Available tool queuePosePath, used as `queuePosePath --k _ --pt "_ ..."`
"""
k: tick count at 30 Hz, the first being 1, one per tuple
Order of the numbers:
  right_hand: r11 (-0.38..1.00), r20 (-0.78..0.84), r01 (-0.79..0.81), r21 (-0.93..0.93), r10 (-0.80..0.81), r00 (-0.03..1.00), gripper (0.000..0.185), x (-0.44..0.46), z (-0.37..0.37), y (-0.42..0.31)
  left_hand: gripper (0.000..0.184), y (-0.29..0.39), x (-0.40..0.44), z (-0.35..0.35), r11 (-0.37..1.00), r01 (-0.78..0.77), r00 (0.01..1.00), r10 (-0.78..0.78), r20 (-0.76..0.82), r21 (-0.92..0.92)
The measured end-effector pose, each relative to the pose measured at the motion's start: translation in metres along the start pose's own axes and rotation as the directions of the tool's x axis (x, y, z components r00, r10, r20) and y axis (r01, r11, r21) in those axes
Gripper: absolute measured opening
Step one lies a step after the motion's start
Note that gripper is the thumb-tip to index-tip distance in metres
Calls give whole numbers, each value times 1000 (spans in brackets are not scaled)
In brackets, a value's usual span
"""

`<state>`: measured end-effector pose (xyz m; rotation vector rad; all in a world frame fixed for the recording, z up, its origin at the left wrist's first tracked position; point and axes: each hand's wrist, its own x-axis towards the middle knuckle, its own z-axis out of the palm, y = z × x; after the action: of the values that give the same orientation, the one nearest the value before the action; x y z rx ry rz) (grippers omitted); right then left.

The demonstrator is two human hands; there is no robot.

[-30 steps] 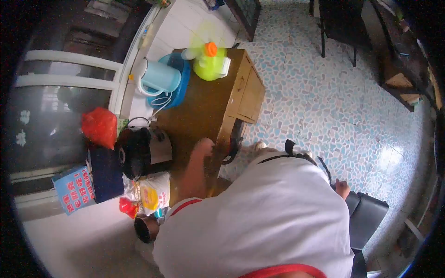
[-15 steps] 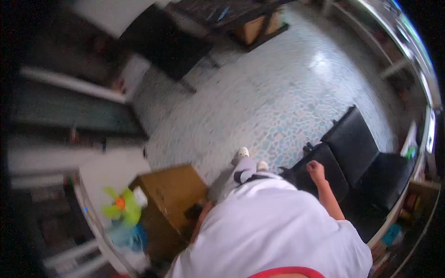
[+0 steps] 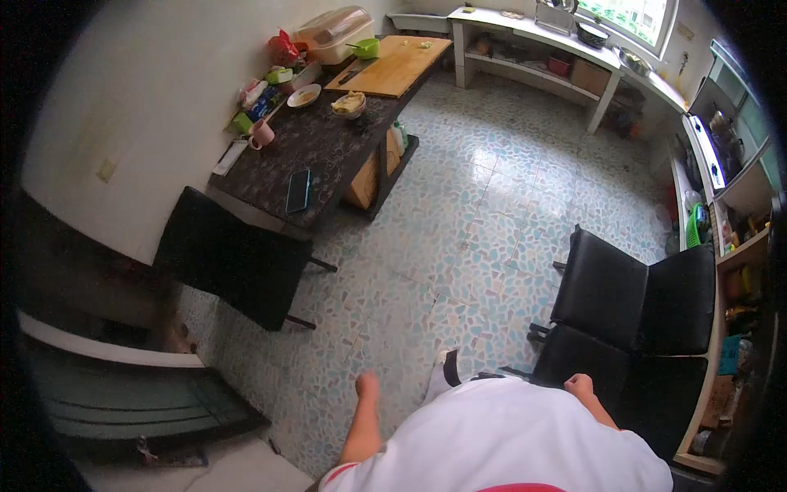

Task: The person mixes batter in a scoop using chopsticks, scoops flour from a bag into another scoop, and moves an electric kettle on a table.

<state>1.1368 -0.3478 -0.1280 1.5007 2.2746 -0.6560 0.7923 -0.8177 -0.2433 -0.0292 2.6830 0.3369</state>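
Note:
My left hand (image 3: 367, 385) hangs over the tiled floor (image 3: 393, 299), its fingers curled closed with nothing seen in them. Over the edge of a black padded seat (image 3: 584, 353), my right hand (image 3: 580, 384) is also curled; whether anything is inside its fingers is too small to make out. A black chair (image 3: 234, 262) stands ahead on the left, beside a dark patterned table (image 3: 270, 176). On that table lie a phone (image 3: 298, 191), a pink mug (image 3: 261, 134), a bowl of food (image 3: 349, 104) and a cutting board (image 3: 398, 66).
Black joined seats (image 3: 602, 283) line the right side, next to shelves (image 3: 738, 254) of goods. A white counter (image 3: 533, 33) with pans runs under the window at the back. An open door (image 3: 147, 406) is at lower left.
The view has swung right, away from the wooden desk with the kettle and rice cooker, to the table and seats. My left hand has come away from the desk.

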Motion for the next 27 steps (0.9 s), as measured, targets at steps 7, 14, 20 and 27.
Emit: queuePosePath --k 7,14,20,27 --pt "948 -90 -41 315 73 993 29 28 -40 -75 20 189 132 -48 736 -182 966 256 19 -652" --pt "783 -142 187 594 -127 982 35 187 -93 -163 12 426 121 -83 574 -438 811 584 -28 -692" --pt "56 -370 425 903 -401 838 42 294 -191 -310 46 565 151 -79 329 -352 783 617 -83 -877" --pt "52 -540 940 337 -808 238 59 327 -267 -429 59 708 168 -109 -79 570 588 734 339 -818"
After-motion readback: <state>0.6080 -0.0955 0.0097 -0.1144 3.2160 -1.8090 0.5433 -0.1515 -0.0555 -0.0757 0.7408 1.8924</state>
